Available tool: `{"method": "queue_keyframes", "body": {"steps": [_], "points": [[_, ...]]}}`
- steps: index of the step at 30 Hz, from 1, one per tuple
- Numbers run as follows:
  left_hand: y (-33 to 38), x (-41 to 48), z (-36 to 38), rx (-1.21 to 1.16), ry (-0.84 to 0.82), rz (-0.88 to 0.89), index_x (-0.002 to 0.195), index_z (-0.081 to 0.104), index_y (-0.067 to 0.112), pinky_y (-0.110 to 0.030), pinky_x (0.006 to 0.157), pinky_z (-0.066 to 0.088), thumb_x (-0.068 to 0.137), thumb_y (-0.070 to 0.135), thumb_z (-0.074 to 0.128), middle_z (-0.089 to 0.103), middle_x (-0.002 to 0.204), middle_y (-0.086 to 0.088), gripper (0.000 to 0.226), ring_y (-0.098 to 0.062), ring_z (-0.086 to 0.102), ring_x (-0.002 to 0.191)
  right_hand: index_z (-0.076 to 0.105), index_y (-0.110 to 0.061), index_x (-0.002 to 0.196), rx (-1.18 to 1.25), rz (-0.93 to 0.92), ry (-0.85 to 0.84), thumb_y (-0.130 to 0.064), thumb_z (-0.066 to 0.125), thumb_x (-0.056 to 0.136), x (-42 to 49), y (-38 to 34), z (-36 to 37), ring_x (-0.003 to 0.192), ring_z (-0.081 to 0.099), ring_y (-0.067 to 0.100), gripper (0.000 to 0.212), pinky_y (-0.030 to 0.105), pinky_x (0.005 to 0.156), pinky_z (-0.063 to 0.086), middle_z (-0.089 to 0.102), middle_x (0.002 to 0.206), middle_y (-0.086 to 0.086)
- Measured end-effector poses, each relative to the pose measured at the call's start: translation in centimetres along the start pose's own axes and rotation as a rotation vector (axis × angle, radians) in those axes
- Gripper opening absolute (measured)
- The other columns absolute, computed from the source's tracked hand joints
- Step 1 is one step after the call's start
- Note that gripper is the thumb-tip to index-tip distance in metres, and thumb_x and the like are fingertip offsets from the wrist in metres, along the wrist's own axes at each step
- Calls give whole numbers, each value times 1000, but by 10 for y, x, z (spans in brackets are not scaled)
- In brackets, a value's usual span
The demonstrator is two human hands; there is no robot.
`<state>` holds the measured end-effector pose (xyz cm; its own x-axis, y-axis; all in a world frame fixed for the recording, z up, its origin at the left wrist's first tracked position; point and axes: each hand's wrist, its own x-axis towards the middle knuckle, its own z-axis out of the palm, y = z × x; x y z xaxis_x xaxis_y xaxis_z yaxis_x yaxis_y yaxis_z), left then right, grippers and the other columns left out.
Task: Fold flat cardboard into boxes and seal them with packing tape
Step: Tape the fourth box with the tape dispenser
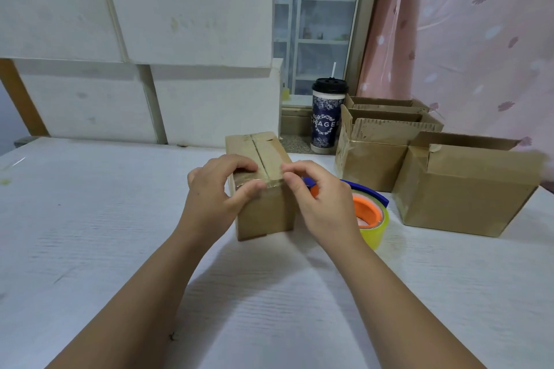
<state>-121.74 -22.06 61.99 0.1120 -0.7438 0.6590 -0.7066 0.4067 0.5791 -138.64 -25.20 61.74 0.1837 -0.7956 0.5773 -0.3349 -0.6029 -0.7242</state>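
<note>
Gripping the box between them at its near edge: left hand, right hand.

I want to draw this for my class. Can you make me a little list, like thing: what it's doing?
small box: top flaps closed, standing on the white table
tape strip: shiny, over the box's near top edge
left hand: grips that edge
right hand: pinches the same edge
tape dispenser: blue and orange, just right of the box
open boxes: far right, flaps up
cup: black lid, straw, behind
</note>
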Motion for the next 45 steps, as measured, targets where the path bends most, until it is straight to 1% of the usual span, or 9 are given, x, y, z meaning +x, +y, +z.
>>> {"method": "queue_keyframes", "body": {"steps": [4, 9, 13, 17, 22, 27, 31, 38, 45], "points": [[-2, -2, 7, 135, 28, 52, 91, 61, 49, -23, 92, 20, 77, 60, 46, 55, 97, 26, 24, 4, 46, 101, 70, -25, 94, -11, 28, -13, -14, 66, 85, 1, 2, -1, 95, 59, -3, 15, 12, 83, 43, 62, 89, -32], [-2, -3, 12, 138, 51, 159, 94, 71, 13, -30, 103, 25, 80, 36, 58, 58, 103, 15, 29, 2, 49, 101, 69, -23, 91, -21, 6, 30, -11, 65, 85, -3, 2, 2, 99, 61, 0, 14, 18, 86, 44, 68, 98, -23], [1, -5, 18, 90, -11, 140, 96, 62, 10, 1, 93, 25, 77, 33, 58, 57, 112, 14, 30, -3, 49, 106, 68, -24, 90, 5, 10, 34, -10, 65, 84, -4, 3, 5, 101, 63, 2, 15, 30, 91, 49, 67, 98, -23], [-1, -4, 20, 80, 28, 86, 91, 62, 13, -1, 88, 30, 77, 33, 65, 58, 108, 18, 24, -6, 51, 103, 68, -24, 88, 31, 18, 28, -13, 65, 85, -5, 2, 5, 102, 63, 2, 12, 33, 90, 51, 67, 100, -22], [4, -2, 20, 100, 3, 61, 89, 63, 14, -25, 87, 39, 79, 30, 60, 59, 104, 20, 19, -10, 51, 101, 69, -22, 89, 20, 8, 52, -2, 55, 89, -5, 4, 7, 103, 62, 1, 24, 31, 91, 49, 71, 108, -13], [3, -5, 0, -154, -179, -47, 112, 49, 42, -8, 90, 34, 86, 29, 44, 59, 118, 24, 29, 8, 48, 114, 70, -20, 89, 35, 26, 73, 10, 43, 83, -6, 4, 6, 102, 59, -6, 40, 25, 93, 48, 68, 103, -22], [-1, -6, -6, -133, -271, -6, 122, 38, 51, -17, 96, 32, 86, 41, 40, 53, 126, 29, 38, 2, 43, 124, 69, -20, 94, 69, 69, 144, 6, 44, 86, -9, 1, 8, 97, 62, -2, 37, 26, 89, 50, 67, 96, -22], [-1, -4, 0, 37, -198, 44, 131, 46, 28, 2, 87, 24, 88, 30, 43, 48, 118, 38, 44, 15, 40, 107, 56, -30, 85, 294, 220, 266, 2, 55, 87, -11, -3, 9, 79, 67, 2, 32, 18, 75, 51, 67, 83, -9], [7, -10, -1, 12, -159, 30, 133, 30, 46, -27, 108, 24, 84, 42, 48, 50, 122, 31, 52, 4, 42, 121, 67, -16, 93, 242, 196, 261, 4, 54, 85, -14, -5, 10, 78, 64, -5, 25, 12, 73, 50, 67, 83, -13]]}}
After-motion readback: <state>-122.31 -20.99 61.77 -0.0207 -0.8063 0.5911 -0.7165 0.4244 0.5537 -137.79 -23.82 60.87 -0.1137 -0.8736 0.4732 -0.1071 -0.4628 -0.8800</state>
